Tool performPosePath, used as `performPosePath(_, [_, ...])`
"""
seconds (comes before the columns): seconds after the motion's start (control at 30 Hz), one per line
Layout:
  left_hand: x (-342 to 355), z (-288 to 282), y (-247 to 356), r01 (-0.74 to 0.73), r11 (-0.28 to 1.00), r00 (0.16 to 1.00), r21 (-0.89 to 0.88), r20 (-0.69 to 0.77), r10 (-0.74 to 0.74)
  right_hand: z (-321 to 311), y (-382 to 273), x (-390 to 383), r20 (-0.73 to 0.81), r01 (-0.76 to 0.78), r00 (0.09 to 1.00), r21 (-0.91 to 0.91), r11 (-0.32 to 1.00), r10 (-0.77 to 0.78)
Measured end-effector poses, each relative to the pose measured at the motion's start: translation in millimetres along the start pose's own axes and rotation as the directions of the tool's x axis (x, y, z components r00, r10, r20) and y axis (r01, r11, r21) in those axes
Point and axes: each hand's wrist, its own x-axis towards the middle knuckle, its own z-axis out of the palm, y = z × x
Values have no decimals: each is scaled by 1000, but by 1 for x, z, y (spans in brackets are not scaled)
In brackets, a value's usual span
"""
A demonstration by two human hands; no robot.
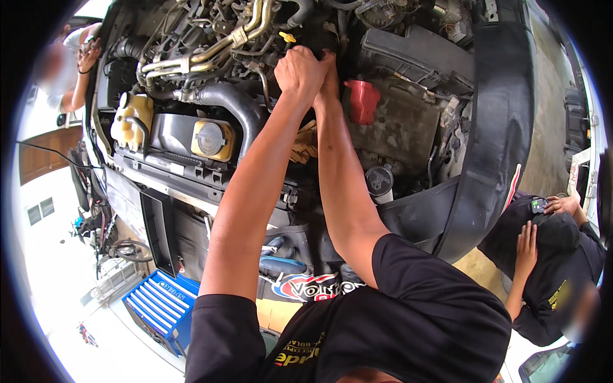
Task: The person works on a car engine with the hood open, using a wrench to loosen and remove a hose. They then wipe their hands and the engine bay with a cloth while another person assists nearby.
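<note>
Both my hands are together deep in the engine bay, over a dark gap beside the engine (217,38). My left hand (299,71) is closed in a fist, knuckles up; whatever it grips is hidden beneath it. Pressed against its right side, my right hand (329,75) also looks closed, its fingers mostly covered and its contents out of sight. Just beyond my left knuckles sits a small yellow pull handle (287,37). To the right of my hands, a red terminal cover (364,102) stands on the dark battery (399,131).
A black hose (236,105) and pale yellow reservoir (133,121) lie left. A black fender cover (501,127) drapes the right edge. A blue tool chest (163,303) stands lower left. One person (73,70) is at far left, another (549,255) at right.
</note>
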Motion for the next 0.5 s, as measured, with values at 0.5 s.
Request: performPosePath(0.5, [3,-29,-6,5,998,998,59,65,-8,34,5,-28,-304,-11,953,-59,998,-7])
